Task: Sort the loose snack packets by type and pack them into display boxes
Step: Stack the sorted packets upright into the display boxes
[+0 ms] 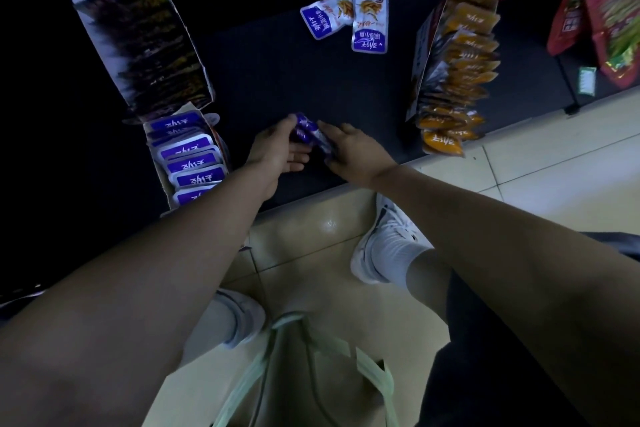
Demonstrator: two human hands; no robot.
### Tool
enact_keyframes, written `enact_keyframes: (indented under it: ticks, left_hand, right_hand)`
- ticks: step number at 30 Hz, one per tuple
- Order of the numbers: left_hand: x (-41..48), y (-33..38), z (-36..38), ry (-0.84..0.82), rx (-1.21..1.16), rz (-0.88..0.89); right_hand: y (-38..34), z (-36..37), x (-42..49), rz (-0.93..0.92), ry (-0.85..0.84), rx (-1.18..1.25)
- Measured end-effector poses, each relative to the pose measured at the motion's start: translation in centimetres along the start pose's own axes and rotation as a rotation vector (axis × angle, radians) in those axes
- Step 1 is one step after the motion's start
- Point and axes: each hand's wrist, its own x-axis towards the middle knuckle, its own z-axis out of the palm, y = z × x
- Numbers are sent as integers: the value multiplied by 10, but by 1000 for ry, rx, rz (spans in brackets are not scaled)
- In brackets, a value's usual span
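My left hand (277, 149) and my right hand (349, 149) meet over the dark shelf, both curled round a small stack of purple snack packets (306, 131). To the left stands an open display box (152, 135) holding a row of several purple packets (194, 163). On the right an open display box (424, 55) holds several orange packets (464, 69). Two loose purple-and-white packets (346, 15) lie flat farther back on the shelf.
The dark shelf surface (277, 73) ends at a front edge just below my hands. The left box's raised lid (138, 42) stands behind it. Large red and green snack bags (609, 10) hang at the far right. Tiled floor (519, 177) lies below.
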Motion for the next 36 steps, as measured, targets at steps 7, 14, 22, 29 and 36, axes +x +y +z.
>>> enact_keyframes:
  ticks: [7,14,22,29,36]
  left_hand:
    - [-1,4,1,27,131,71]
    - [-19,6,6,-72,-19,21]
    - [-52,12,-14,-159,-59,-13]
    - [-78,12,-36,-136,59,-2]
    - [-101,14,-48,-89,-84,76]
  right_hand:
    - [-4,-28,2,314,60,792]
    - [-13,-35,-9,346,-19,1127]
    - [-33,-46,-37,305,-6,1247]
    - [-54,-48,-60,293,48,1268]
    - [-74,-54,-76,245,-8,1212]
